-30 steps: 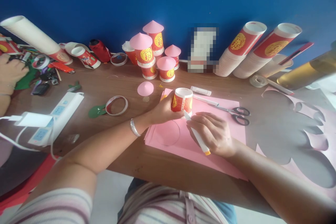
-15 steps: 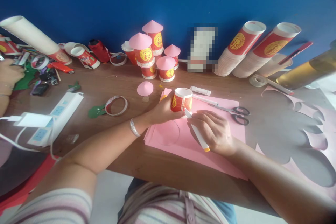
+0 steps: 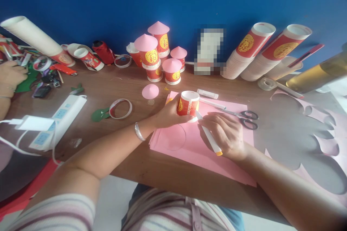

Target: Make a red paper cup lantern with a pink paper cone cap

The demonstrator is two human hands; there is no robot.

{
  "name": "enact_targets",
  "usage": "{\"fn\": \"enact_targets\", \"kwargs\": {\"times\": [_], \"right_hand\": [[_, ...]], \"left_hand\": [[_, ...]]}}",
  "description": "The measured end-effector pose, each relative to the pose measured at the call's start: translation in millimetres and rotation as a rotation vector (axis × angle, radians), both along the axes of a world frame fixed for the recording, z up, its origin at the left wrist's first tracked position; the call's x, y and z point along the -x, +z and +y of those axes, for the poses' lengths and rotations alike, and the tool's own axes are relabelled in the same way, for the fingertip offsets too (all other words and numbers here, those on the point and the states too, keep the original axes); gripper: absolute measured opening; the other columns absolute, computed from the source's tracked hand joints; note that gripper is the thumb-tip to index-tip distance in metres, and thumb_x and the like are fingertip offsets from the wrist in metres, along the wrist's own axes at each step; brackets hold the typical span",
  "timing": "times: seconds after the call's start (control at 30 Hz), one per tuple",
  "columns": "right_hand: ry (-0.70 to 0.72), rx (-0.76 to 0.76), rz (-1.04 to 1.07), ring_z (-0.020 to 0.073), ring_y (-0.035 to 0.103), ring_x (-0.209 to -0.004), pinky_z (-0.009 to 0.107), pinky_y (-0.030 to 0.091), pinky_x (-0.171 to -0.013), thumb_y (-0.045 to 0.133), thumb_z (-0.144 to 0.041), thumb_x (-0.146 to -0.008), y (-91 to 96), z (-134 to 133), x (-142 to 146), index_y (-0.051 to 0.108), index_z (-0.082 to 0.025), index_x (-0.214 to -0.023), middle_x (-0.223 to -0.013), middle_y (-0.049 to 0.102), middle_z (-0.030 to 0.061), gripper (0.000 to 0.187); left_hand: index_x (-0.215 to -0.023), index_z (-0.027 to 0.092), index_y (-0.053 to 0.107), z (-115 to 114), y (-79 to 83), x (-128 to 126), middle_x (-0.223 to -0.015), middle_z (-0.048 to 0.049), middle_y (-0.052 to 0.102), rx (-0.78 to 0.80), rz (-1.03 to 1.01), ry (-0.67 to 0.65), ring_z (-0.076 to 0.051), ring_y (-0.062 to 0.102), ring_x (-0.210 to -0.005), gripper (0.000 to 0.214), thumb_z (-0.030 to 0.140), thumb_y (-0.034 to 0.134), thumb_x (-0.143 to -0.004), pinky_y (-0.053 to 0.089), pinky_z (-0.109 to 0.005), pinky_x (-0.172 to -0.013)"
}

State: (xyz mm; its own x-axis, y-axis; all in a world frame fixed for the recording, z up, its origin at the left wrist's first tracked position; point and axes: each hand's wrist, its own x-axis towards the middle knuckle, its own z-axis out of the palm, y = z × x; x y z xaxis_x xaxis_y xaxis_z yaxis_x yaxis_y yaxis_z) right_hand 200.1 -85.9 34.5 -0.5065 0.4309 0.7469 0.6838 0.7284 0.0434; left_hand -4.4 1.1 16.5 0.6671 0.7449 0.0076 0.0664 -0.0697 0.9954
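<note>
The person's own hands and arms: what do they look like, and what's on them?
The left hand is gloveless, with a shiny silver bracelet around its wrist. Farther up is a pale sleeve with mauve and greyish stripes, ending near the elbow. The right hand is gloveless too; no bracelet or sleeve shows there.

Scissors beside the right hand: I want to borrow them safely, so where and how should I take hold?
Probably by the black handles, coming from the right, beyond the right hand. The scissors lie with their blades pointing left over the pink paper and the handle loops at the right, so that side avoids both the blades and the hand holding the pen.
</note>
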Motion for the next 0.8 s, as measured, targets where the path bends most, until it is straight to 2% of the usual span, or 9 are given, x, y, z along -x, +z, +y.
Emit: {"fn": "enact_targets", "kwargs": {"times": [0.43, 0.63, 0.8], "right_hand": [[-0.005, 0.000, 0.004, 0.0200, 0.068, -0.075, 0.034, 0.058, -0.069, 0.056, -0.005, -0.090, -1.5, 0.9, 0.0, 0.061, -0.013, -0.105, -0.083, 0.071, 0.0089, 0.017], [-0.003, -0.015, -0.014, 0.0192, 0.069, -0.076, 0.035, 0.061, -0.070, 0.054, -0.007, -0.093, 0.9, -0.5, 0.9, 0.063, -0.016, -0.106, -0.083, 0.071, 0.0069, 0.018], [0.015, -0.002, -0.013, 0.0207, 0.070, -0.075, 0.035, 0.061, -0.067, 0.053, -0.005, -0.092, 0.9, -0.9, 1.4, 0.063, -0.012, -0.106, -0.081, 0.071, 0.0090, 0.018]], "left_hand": [[-0.116, 0.020, 0.050, -1.0, 2.1, -0.4, -0.104, -0.0057, 0.066, -0.025, 0.046, 0.010, -0.021, 0.067, -0.096, 0.044, 0.031, 0.075, -0.081, 0.058, -0.036, -0.082], [-0.111, 0.020, 0.052, -0.4, 0.5, -0.4, -0.103, -0.0054, 0.067, -0.015, 0.003, -0.016, -0.022, 0.068, -0.096, 0.037, 0.028, 0.072, -0.081, 0.057, -0.036, -0.081], [-0.113, 0.020, 0.051, 0.1, -0.7, 0.3, -0.104, -0.0059, 0.066, -0.029, 0.009, -0.005, -0.022, 0.067, -0.097, 0.039, 0.029, 0.072, -0.081, 0.056, -0.035, -0.080]]}}
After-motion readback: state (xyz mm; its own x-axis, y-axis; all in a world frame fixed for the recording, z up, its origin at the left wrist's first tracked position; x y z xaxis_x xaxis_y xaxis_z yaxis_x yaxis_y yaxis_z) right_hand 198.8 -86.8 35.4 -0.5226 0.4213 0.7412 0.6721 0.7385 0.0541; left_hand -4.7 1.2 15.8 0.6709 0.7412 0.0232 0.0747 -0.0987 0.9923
